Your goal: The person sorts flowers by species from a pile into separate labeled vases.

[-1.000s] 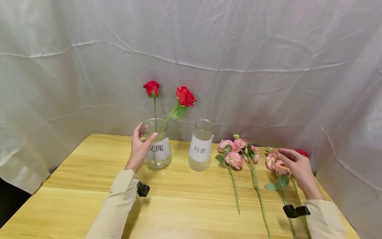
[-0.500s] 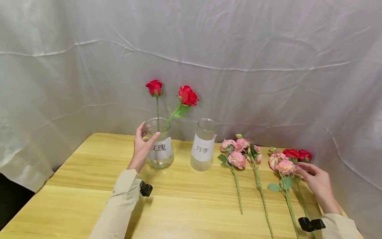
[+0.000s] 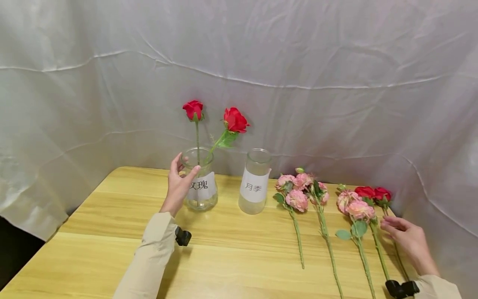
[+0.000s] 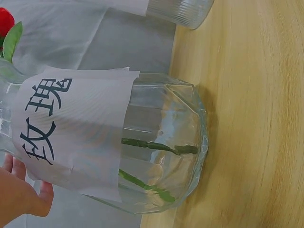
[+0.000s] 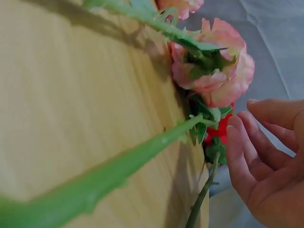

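Note:
My left hand (image 3: 177,189) grips the neck of a rounded glass vase (image 3: 203,203), thumb in front and fingers behind. Two red roses (image 3: 236,120) stand in it; their stem ends (image 4: 185,149) show through the glass near its bottom. A white paper label (image 4: 71,128) with Chinese characters covers the vase's front. At the table's right edge, my right hand (image 3: 408,243) hovers with bent, parted fingers beside the stem of the rightmost red rose (image 3: 382,194). In the right wrist view, nothing lies between thumb and fingers, and that stem (image 5: 202,194) runs just past the fingertips.
A narrower labelled glass vase (image 3: 253,203) stands right of the held one. Pink flowers (image 3: 296,200) on long stems lie to its right. Another pink stem (image 3: 360,209) and a second red rose (image 3: 364,192) lie nearer my right hand. Grey cloth (image 3: 261,62) hangs behind the table.
My right hand has moved right and toward me, from over the pink flowers to beside the outermost rose stem, uncovering the red roses. My left hand keeps its grip on the vase.

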Demonstrator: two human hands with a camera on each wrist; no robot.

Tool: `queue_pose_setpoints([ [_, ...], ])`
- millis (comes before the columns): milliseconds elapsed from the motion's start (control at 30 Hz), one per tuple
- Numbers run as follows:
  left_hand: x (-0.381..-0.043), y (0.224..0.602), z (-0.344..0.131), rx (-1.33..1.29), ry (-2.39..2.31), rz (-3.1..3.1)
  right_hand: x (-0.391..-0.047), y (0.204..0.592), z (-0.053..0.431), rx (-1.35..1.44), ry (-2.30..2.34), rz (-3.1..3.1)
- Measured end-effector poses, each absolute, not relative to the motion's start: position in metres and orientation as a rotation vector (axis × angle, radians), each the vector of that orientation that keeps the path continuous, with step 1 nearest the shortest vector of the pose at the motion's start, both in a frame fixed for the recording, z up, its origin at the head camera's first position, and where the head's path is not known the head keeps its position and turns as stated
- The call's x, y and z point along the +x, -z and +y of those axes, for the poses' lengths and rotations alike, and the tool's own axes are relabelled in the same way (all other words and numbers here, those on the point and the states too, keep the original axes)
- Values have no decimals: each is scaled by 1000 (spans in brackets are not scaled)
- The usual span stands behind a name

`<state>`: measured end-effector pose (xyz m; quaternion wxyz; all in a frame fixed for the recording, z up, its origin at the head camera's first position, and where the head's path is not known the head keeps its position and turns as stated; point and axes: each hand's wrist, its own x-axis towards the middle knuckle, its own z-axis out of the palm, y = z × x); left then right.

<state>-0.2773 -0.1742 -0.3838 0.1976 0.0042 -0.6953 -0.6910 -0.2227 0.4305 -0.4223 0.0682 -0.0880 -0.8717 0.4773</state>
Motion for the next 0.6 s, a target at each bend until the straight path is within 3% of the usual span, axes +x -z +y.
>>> queue_pose_setpoints([
  [600, -276, 383, -172, -13, 1960, -1953, -221, 429, 433, -195, -1400, -2924],
])
